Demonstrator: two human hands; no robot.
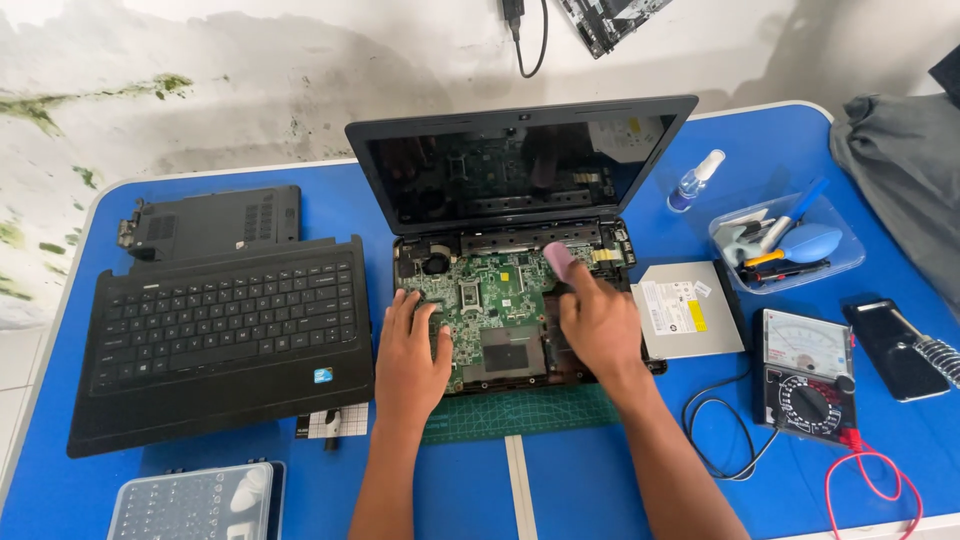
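Note:
An opened black laptop [520, 160] stands on a blue table [600, 470], its green motherboard [490, 295] exposed and its dark screen upright. My left hand [410, 350] lies flat on the board's left front part, fingers spread. My right hand [595, 320] rests on the board's right side and pinches a small pink eraser-like block [558, 260] against the board's upper right area.
The removed keyboard cover [220, 330] and a black bottom panel [215, 215] lie left. An optical drive [685, 308], analog multimeter [808, 375] with red lead, phone [895, 345], tool tray [785, 245], spray bottle [695, 180], bit case [195, 500] and green cutting mat [520, 412] surround the laptop.

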